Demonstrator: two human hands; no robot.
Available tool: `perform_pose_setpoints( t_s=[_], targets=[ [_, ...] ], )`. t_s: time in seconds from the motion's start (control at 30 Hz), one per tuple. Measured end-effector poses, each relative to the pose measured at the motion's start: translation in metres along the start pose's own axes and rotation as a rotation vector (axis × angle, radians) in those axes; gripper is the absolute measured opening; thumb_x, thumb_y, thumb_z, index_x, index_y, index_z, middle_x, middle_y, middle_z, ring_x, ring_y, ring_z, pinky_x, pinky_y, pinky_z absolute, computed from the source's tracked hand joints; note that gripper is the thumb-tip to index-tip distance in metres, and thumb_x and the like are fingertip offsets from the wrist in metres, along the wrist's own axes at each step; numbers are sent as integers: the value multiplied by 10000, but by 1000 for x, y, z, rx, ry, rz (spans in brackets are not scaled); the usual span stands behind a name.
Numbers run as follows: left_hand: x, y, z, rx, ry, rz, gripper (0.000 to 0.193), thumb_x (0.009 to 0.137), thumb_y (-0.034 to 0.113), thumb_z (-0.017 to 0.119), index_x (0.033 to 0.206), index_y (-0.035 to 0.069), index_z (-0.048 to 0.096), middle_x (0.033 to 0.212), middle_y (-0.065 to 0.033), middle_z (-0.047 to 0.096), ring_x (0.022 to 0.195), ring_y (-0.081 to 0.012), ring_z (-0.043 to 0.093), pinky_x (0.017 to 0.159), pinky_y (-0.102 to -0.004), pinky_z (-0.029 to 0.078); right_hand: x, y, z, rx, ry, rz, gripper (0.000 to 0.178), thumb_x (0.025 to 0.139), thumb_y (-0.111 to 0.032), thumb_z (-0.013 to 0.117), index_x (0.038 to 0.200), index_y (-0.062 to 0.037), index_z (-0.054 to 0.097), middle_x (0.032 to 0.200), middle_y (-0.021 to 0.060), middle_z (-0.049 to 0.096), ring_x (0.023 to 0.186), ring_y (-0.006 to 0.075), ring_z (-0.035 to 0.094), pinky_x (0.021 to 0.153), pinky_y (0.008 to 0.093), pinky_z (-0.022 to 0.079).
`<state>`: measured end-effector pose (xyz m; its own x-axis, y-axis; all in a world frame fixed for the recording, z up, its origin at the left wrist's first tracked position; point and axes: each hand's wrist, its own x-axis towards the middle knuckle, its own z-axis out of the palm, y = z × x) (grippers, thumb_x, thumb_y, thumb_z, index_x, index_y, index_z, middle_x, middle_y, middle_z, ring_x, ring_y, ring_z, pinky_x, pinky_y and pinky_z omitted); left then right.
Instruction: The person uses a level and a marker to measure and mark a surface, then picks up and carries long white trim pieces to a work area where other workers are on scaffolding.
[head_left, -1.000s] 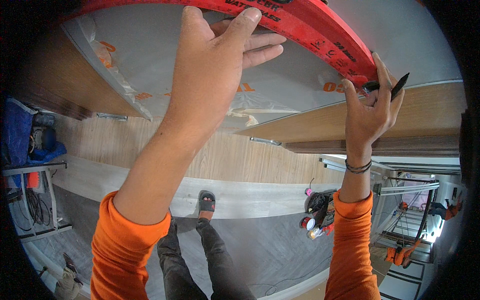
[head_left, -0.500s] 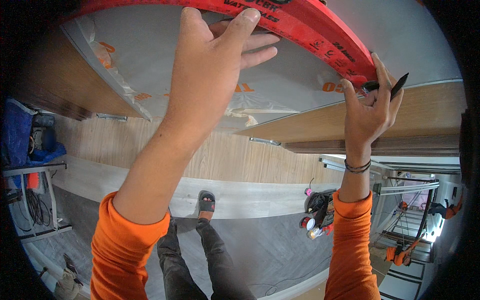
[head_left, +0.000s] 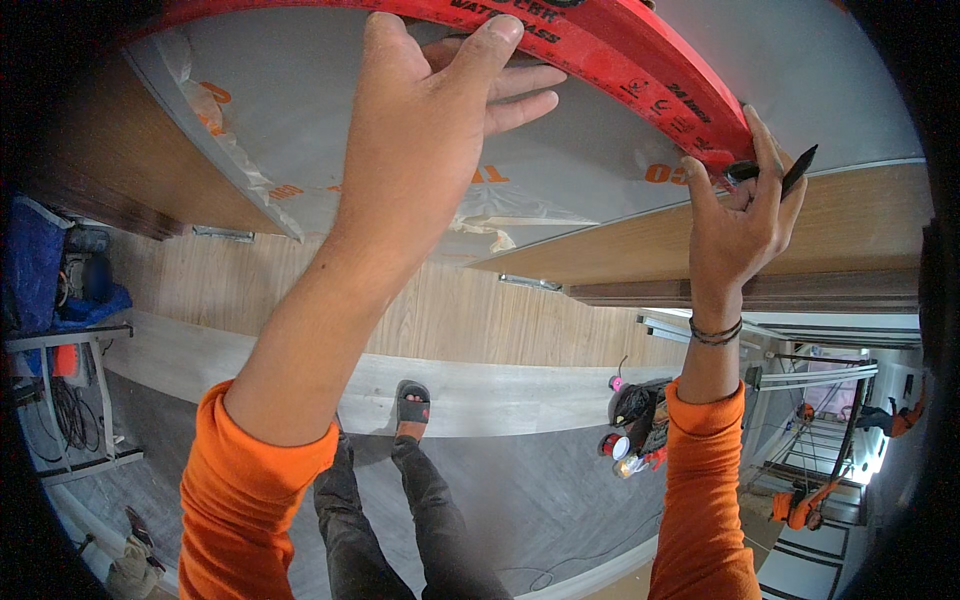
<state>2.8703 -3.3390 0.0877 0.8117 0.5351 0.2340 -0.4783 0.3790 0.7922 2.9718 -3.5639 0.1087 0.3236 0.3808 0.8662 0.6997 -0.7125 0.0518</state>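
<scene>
A long red spirit level (head_left: 645,75) lies across a grey film-covered panel (head_left: 580,155) at the top of the view, bent into an arc by the lens. Around its lower edge, near the middle, my left hand (head_left: 420,120) is closed, thumb against the red face and a couple of fingers stretched out below. My right hand (head_left: 742,225) grips the right end between thumb and fingers. A slim black marker (head_left: 799,170) sticks out between the fingers of that same hand. The level's far left end fades into the dark rim.
Loose clear film (head_left: 490,235) hangs from the panel. Brown wood-look boards (head_left: 800,225) flank it. Below are a dark bag (head_left: 640,403) with small items on the floor, a metal stand (head_left: 95,400) at left, and a co-worker in orange (head_left: 797,508) at right.
</scene>
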Motion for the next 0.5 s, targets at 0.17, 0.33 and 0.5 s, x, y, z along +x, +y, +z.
perform_pose_setpoints(
  t_s=[0.17, 0.33, 0.5],
  targets=[
    [-1, 0, 0, 7, -10, 42, 365, 987, 159, 627, 1102, -29, 336, 1111, -238, 546, 1025, -405, 698, 884, -436, 616, 1, 0, 0, -56, -4, -34, 756, 560, -25, 903, 1265, -191, 688, 1164, 89, 641, 1032, 246, 629, 807, 338, 591],
    [-6, -5, 0, 19, -10, 79, 350, 989, 159, 624, 1076, -18, 334, 1099, -235, 545, 1023, -405, 700, 888, -433, 616, 2, -1, 0, -36, -6, -25, 747, 558, -26, 904, 1255, -185, 689, 1164, 94, 641, 1046, 245, 630, 815, 342, 598],
    [8, -10, -12, -83, -109, 43, 357, 989, 159, 625, 1080, -17, 328, 1092, -231, 543, 1021, -401, 701, 890, -430, 616, 3, -2, 0, -38, -7, -30, 753, 558, -23, 902, 1261, -181, 684, 1164, 96, 641, 1045, 247, 634, 809, 339, 601]
  ],
)
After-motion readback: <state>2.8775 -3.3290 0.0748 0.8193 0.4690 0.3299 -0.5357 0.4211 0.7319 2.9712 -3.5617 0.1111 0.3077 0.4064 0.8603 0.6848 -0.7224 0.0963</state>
